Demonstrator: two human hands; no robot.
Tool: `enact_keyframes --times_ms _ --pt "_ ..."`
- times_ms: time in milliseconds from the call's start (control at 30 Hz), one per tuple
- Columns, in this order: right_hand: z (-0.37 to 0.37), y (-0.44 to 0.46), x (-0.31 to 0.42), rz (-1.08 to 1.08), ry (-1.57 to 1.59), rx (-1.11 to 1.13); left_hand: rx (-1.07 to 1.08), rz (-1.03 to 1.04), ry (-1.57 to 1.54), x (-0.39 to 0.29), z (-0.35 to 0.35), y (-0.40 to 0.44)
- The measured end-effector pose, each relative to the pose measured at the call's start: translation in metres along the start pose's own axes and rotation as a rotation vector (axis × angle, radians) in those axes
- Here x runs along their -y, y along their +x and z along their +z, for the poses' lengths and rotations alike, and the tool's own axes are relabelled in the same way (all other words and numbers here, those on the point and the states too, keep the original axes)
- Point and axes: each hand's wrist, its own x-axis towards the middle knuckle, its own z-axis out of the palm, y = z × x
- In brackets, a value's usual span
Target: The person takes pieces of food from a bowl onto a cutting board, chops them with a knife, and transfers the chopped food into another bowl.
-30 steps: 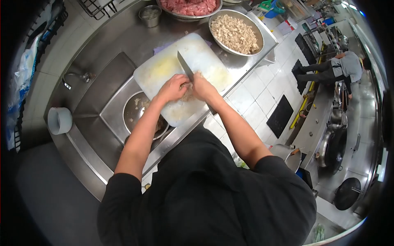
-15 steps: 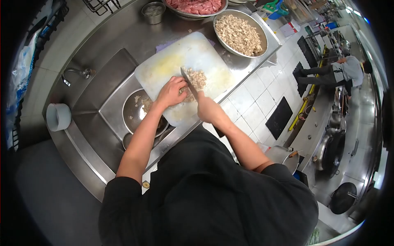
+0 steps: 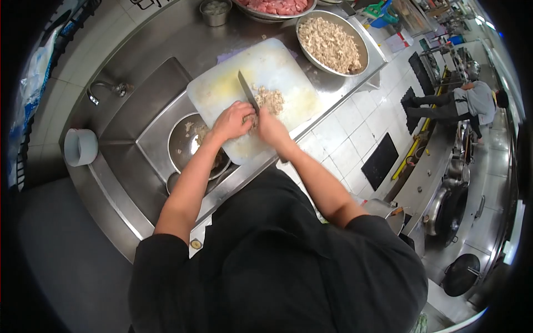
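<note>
A white cutting board (image 3: 214, 91) with yellow stains lies across the steel counter beside the sink. My right hand (image 3: 272, 131) is wrapped round a long knife (image 3: 246, 87), its blade pointing away over the board. Chopped pale brown food (image 3: 270, 101) lies in a small pile right of the blade. Left of the blade, my left hand (image 3: 233, 120) has its fingers curled on a piece of the same food, mostly covered by them. A bowl (image 3: 179, 145) with a few food bits sits in the sink by my left forearm.
Beyond the board stand a bowl of chopped food (image 3: 332, 47), a bowl of raw meat (image 3: 272, 6) and a small metal cup (image 3: 215, 13). A faucet (image 3: 105, 89) and a white round container (image 3: 81, 147) flank the sink. Another person (image 3: 472, 101) bends over the far-right counter.
The knife and my right hand have moved left and away from my body since half a second ago. My left hand stays curled on the food. The view has shifted slightly.
</note>
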Motion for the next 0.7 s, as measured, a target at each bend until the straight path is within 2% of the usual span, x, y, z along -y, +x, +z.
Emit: enact_keyframes --times_ms 67,133,167,267,300,400,467,533,600,667,700 --pt "-0.018 0.009 0.000 -0.079 0.013 0.010 0.027 -0.008 0.000 -0.006 -0.005 0.000" --pt "-0.045 -0.019 0.025 0.043 -0.006 0.099 -0.018 0.014 0.017 -0.009 -0.010 -0.002" --pt "-0.046 -0.036 0.031 0.038 -0.028 0.144 -0.018 0.005 0.014 -0.007 -0.010 -0.005" --pt "-0.001 -0.033 0.015 0.076 -0.006 0.074 0.026 -0.029 0.028 0.002 -0.004 -0.007" --pt "0.003 -0.017 0.010 -0.002 0.016 0.019 0.003 0.002 0.020 0.004 -0.004 -0.007" --pt "-0.021 0.012 0.019 -0.040 0.000 0.078 -0.033 0.031 0.004 0.004 -0.002 -0.016" --pt "-0.027 -0.013 0.026 -0.030 0.005 0.107 -0.074 0.031 -0.005 0.006 -0.009 -0.010" --pt "-0.027 -0.042 0.038 0.095 -0.040 0.193 0.005 -0.025 0.011 0.002 -0.011 -0.015" --pt "0.001 -0.029 0.024 0.078 -0.062 0.159 -0.001 -0.025 0.003 0.001 -0.012 -0.016" --pt "0.002 0.001 0.022 0.008 0.035 0.029 -0.001 -0.021 0.003 0.002 -0.009 -0.021" --pt "-0.005 0.010 0.023 -0.014 0.034 0.077 -0.003 -0.004 -0.007 0.005 -0.006 -0.023"
